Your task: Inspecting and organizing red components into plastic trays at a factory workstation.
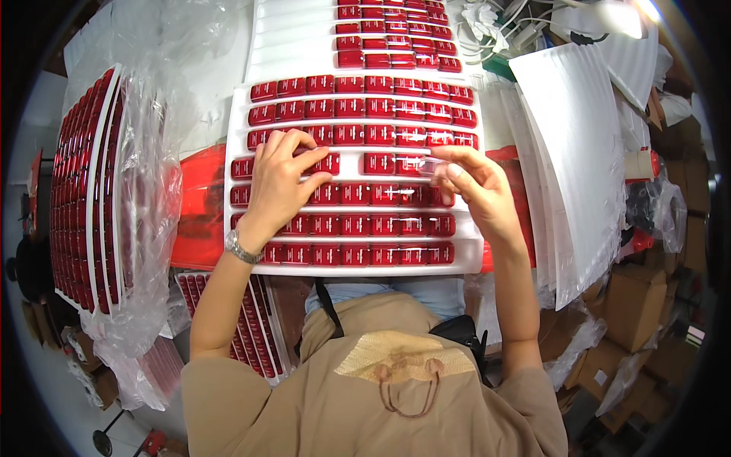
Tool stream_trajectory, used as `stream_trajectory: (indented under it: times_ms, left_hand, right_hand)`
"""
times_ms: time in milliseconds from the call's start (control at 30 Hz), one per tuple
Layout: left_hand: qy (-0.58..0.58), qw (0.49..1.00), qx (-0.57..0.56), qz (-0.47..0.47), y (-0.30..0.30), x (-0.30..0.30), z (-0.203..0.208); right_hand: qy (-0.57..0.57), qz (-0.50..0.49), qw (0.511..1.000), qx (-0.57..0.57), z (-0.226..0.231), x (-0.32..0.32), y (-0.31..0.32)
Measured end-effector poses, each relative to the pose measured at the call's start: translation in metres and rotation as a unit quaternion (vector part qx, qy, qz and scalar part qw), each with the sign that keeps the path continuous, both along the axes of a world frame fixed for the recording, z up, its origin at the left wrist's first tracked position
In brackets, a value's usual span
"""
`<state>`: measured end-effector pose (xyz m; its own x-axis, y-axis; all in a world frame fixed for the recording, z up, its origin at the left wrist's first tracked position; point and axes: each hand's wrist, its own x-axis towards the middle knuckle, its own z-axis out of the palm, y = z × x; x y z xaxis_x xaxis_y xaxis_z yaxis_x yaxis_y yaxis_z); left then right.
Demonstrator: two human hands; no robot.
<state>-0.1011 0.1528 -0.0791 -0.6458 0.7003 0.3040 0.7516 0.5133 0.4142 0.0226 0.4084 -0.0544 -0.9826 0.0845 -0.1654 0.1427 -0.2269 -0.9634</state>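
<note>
A white tray (470, 221) in front of me holds rows of small, glossy, dark red bottles (354, 225) with pale print, lying side by side. My left hand (282, 179), with a metal watch at its wrist, rests over the tray's left half. Its thumb and index finger close on the two sides of a red bottle (328, 163) bordering a gap in the row. Between thumb and index finger, my right hand (483, 190) pinches a small clear piece (428, 164) above that row's right part. The clear piece's exact kind cannot be made out.
Behind lies another white tray (293, 38), its red bottles on the right. Filled trays (87, 190) stand on edge at the left beside clear plastic wrap (156, 152). White foam sheets (571, 152) lean at the right. Cables and cardboard boxes (636, 305) sit farther off.
</note>
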Motion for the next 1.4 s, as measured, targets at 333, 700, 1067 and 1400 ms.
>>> stream_trajectory:
  times_ms: [333, 700, 1067, 1400]
  left_hand:
    - [-0.335, 0.913, 0.216, -0.085, 0.02, 0.041, 0.009]
    - [0.028, 0.999, -0.016, -0.041, 0.027, 0.011, 0.0]
    - [0.033, 0.999, -0.002, -0.008, -0.018, -0.008, 0.005]
    - [-0.141, 0.958, 0.194, -0.158, 0.016, 0.058, 0.035]
  right_hand:
    - [0.048, 0.058, 0.993, 0.089, -0.002, -0.005, -0.051]
    - [-0.115, -0.351, 0.545, 0.753, 0.052, 0.16, 0.175]
    - [-0.115, -0.403, 0.627, 0.657, 0.04, 0.165, 0.187]
    - [0.029, 0.128, 0.988, 0.085, 0.02, 0.01, -0.046]
